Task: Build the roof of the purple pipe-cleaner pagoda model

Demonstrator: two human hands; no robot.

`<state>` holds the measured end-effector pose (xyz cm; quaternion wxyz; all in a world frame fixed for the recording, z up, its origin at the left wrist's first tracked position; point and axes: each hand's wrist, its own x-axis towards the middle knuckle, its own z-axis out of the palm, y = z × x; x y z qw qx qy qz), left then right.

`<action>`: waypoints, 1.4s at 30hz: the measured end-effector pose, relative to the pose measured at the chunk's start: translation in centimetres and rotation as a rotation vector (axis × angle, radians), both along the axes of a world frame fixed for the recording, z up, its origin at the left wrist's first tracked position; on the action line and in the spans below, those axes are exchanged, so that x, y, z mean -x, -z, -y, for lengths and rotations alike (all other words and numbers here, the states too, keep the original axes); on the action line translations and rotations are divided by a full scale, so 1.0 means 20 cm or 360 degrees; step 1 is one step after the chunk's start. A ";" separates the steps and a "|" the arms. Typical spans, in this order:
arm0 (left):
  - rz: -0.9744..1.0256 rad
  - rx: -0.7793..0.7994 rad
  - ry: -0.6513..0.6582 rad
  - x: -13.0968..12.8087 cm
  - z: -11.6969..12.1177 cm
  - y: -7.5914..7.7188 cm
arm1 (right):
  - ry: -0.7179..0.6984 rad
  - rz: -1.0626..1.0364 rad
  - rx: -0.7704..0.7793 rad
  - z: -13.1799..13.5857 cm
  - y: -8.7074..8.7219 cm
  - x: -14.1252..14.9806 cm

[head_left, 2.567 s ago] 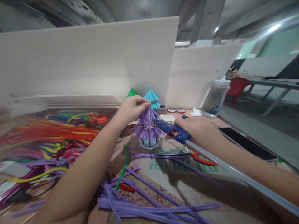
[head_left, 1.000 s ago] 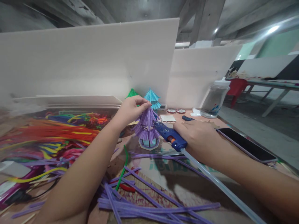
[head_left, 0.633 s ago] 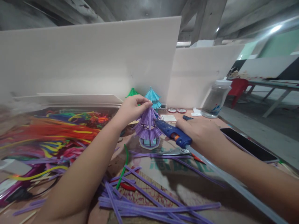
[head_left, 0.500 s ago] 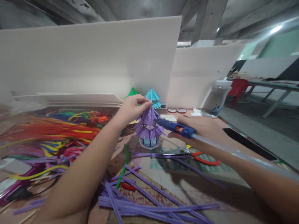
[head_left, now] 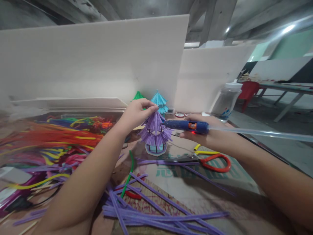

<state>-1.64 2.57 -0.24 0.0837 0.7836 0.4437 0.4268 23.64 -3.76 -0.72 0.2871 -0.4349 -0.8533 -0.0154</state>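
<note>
atop printed cardboard (head_left: 210, 199), a purple pagoda (head_left: 156, 138) stands upright, its peak pinched between thumb and fingertips of the left hand (head_left: 140, 114); the right hand (head_left: 212, 138), fingers wrapped around a blue glue gun (head_left: 179, 124), aims its nozzle (head_left: 163, 124) at the upper roof (head_left: 153, 123). scissors (head_left: 193, 158) and purple strips (head_left: 146, 216) lie in front.

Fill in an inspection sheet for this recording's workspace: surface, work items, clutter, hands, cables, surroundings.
Surface: printed cardboard, partly covered.
Work items: purple pagoda, upright; blue glue gun, nozzle at its upper roof.
Clutter: loose purple strips in front; red-handled scissors; multicoloured heap at left.
Hands: left hand pinches the pagoda's top; right hand grips the glue gun.
Cables: thin black cord, lower left; ends unclear.
Surroundings: white panels behind; red chair, far right.
</note>
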 end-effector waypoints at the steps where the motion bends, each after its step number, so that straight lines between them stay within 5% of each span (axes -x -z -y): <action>1: 0.0002 0.0000 0.0004 0.00 0.00 0.00 | 0.0009 0.0012 0.0018 -0.01 0.00 0.00; 31: -0.0011 0.0012 -0.0018 -0.01 0.01 -0.01 | -0.0004 -0.0168 0.0087 -0.05 0.06 0.00; 42: -0.0016 0.0013 -0.0012 -0.01 0.01 0.00 | 0.0196 -0.0022 0.0024 -0.04 0.05 0.01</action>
